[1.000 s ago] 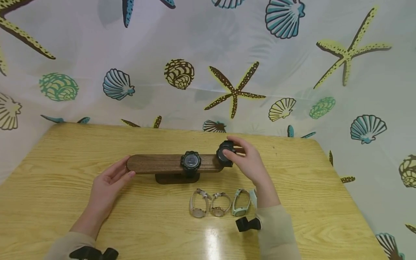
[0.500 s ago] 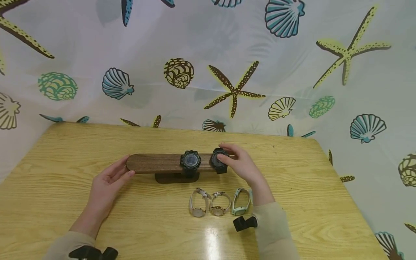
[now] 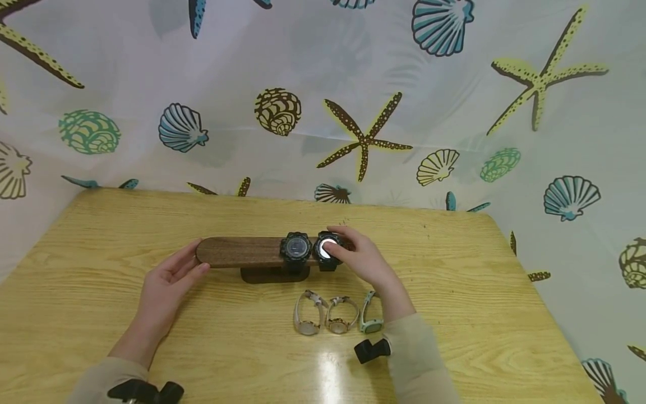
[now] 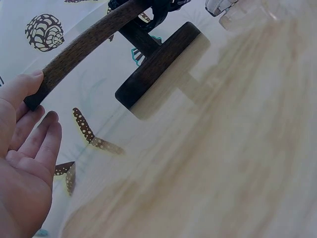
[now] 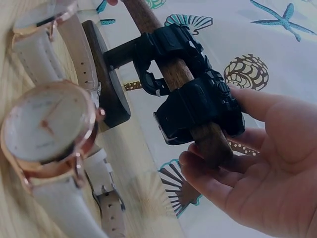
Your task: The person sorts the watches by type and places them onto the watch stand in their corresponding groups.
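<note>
My right hand point(image 3: 364, 261) grips a black watch point(image 3: 328, 250) on the right end of the wooden bar point(image 3: 237, 252), just beside another black watch point(image 3: 296, 248). My left hand point(image 3: 169, 283) is open, fingertips touching the bar's left end, and 3 pale watches point(image 3: 337, 317) lie on the bench point(image 3: 504, 314).

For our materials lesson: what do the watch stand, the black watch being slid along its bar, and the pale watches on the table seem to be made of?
Watch stand: dark wood, matte; grain lines show on bar and base.
Black watch in the right hand: probably moulded plastic or rubber, matte, chunky ridged casing, glossy reflecting face.
Pale watches: rose-gold metal-looking shiny cases; straps possibly leather, smooth with buckles.
Table: light wood grain, glossy.
</note>
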Demonstrator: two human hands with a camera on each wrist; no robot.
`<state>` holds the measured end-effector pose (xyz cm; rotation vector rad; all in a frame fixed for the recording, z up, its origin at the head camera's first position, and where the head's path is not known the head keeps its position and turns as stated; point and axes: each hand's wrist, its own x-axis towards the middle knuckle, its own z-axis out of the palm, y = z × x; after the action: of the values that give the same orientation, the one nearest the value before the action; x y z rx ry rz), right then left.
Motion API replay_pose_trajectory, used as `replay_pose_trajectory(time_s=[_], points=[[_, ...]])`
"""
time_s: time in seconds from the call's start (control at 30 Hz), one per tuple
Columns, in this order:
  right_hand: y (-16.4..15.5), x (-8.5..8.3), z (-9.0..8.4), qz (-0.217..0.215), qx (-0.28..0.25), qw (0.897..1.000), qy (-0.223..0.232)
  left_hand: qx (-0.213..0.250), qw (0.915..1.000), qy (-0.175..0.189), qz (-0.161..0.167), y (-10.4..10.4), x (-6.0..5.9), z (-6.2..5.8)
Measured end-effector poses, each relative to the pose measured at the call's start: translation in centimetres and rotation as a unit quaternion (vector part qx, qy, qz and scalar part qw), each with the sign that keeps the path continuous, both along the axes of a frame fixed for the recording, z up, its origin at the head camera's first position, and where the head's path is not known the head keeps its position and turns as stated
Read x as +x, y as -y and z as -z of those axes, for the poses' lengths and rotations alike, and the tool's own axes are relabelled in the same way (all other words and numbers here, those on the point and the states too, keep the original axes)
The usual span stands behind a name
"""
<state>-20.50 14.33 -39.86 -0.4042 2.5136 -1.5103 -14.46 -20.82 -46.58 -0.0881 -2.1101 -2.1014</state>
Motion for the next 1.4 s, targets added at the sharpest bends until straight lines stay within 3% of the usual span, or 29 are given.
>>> replay_pose_trajectory(time_s=[0.33,0.5,0.67,0.77,1.1,1.27,1.4], points=[[-1.1,0.7,-0.3,-0.020,0.063,0.997,-0.033,0.013,0.9999,-0.002,0.003,-0.2,-0.1,0.5],[-2.6,0.4,-0.4,-0.082,0.066,0.993,-0.054,0.020,0.9998,-0.006,0.003,-0.2,-0.1,0.4],[-3.7,-0.6,-0.2,-0.167,0.053,0.982,-0.067,0.020,0.9998,-0.009,0.001,-0.2,-0.1,0.2],[-3.9,-1.3,0.1,-0.193,0.047,0.976,-0.084,0.017,0.9998,-0.008,-0.004,-0.2,-0.1,0.2],[-4.6,-1.8,0.7,-0.161,0.040,0.980,-0.106,-0.047,0.9987,0.007,-0.021,-0.7,-0.4,0.0],[-6.1,-1.4,0.9,-0.138,0.027,0.985,-0.096,-0.084,0.9961,0.025,-0.009,-2.1,-1.0,-0.4],[-7.7,-1.2,1.2,-0.120,0.011,0.989,-0.085,-0.087,0.9956,0.036,-0.001,-3.8,-1.5,-0.6]])
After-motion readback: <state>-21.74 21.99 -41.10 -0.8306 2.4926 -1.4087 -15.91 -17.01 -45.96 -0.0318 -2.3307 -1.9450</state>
